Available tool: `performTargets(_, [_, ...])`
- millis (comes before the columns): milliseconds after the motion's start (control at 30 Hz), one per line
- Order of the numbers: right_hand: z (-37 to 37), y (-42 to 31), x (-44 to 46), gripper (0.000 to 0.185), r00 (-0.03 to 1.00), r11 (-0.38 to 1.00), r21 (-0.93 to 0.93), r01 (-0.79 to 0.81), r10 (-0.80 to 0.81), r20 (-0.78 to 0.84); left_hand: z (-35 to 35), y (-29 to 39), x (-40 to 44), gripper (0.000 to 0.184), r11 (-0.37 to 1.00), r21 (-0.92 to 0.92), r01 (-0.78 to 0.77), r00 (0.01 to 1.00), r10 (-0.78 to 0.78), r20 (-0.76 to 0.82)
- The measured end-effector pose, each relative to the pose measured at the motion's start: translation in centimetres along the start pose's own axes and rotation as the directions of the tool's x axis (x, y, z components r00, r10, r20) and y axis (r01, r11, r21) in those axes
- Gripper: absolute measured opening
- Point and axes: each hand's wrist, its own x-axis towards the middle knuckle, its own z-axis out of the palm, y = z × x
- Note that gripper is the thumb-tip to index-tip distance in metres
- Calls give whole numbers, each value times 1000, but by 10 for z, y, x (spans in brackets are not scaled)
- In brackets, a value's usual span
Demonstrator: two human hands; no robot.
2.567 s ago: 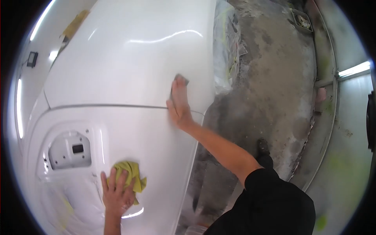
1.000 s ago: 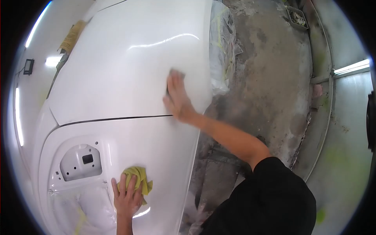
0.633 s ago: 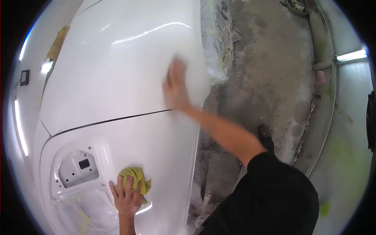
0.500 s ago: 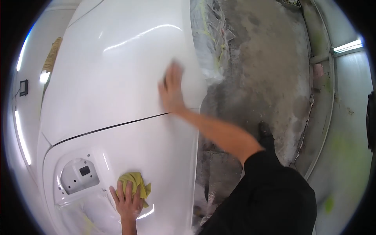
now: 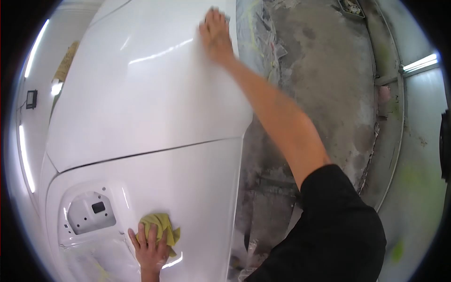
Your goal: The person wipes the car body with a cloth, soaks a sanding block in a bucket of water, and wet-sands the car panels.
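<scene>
My left hand [image 5: 151, 251] presses a crumpled yellow-green cloth [image 5: 162, 225] against the lower part of the white vehicle panel [image 5: 197, 183], its fingers spread over the cloth. Far up the panel, close to its right edge, my right hand [image 5: 217, 37] lies with its arm stretched out. A small dark grey pad [image 5: 227, 19] shows at its fingertips; most of it is hidden under the hand. Between the two hands, a dark seam [image 5: 145, 151] crosses the white surface. To the left of the cloth is a recess with a cut-out [image 5: 91, 214].
Clear plastic sheeting [image 5: 256, 35] hangs along the panel's right edge. Beyond it lies a stained concrete floor [image 5: 324, 61], with a tray [image 5: 352, 8] near the wall. A wall lamp [image 5: 31, 99] and a brown paper roll [image 5: 66, 61] are on the left.
My right hand has slid up the panel, away from the seam towards the far right edge, and the arm has straightened. My left hand stays on the cloth. The view has shifted slightly.
</scene>
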Motion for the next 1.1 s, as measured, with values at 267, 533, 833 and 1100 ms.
performTargets(267, [10,-78,-200,72,987,999,35,3,-9,162,-9,0,5,32,999,-42,26,1000,-27,-9])
performTargets(533, [18,-36,-126,70,994,997,-55,-51,46,-99,-4,0,3,27,1000,-5,23,1000,-23,-1])
performTargets(833, [6,-19,-41,59,989,994,42,-99,103,-110,-3,1,3,31,1000,21,23,999,-24,25])
performTargets(1100, [18,-87,-253,76,963,962,106,-253,240,120,-7,0,5,36,1000,-9,16,1000,-16,-4])
